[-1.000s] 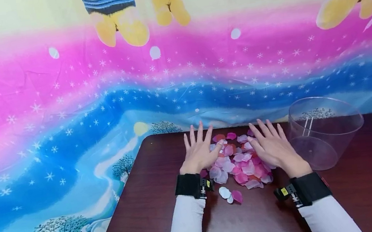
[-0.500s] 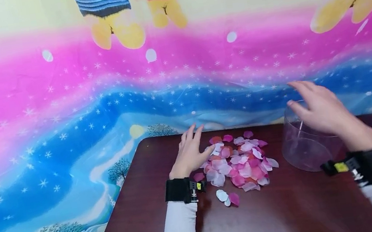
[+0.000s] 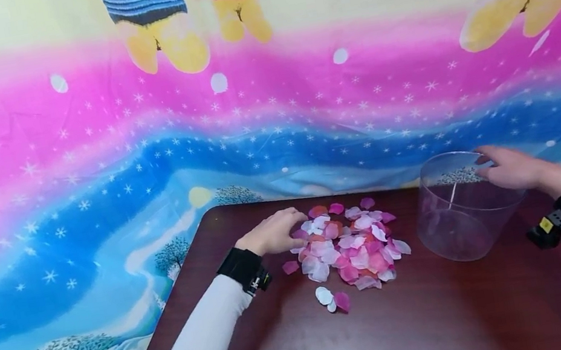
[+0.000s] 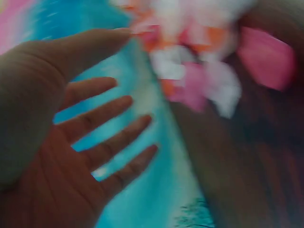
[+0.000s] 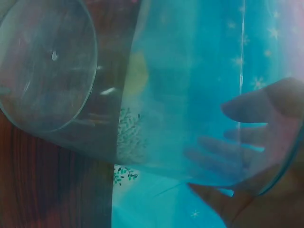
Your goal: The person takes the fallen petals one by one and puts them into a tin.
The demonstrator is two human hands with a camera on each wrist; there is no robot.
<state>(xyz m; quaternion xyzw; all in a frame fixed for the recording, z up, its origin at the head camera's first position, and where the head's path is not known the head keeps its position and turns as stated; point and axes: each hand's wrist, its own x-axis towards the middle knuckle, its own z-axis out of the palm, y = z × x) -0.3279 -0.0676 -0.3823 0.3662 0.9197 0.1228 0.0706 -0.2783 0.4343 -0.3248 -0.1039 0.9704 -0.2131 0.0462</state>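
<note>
In the head view a loose heap of pink, white and orange petals point(image 3: 363, 247) lies mid-table. My left hand point(image 3: 273, 231) is at the heap's left side, palm inward. Its fingers point(image 4: 114, 147) are spread and extended with nothing held, and petals point(image 4: 194, 80) show beyond the thumb. A clear plastic round container point(image 3: 466, 231) stands right of the heap, its mouth tilting outward in view. My right hand point(image 3: 510, 166) is at its back right rim. Through the clear wall, the fingers point(image 5: 213, 154) look fairly straight; whether they touch the wall I cannot tell.
Two white petals and a magenta petal point(image 3: 341, 301) lie apart in front of the heap. The dark wooden table point(image 3: 394, 334) ends at a far edge against a printed curtain point(image 3: 144, 147) with snowflakes and bears.
My right hand has left the petals and swung right to the container's rim. My left hand has turned inward and drawn slightly left. The container and petals have kept their places.
</note>
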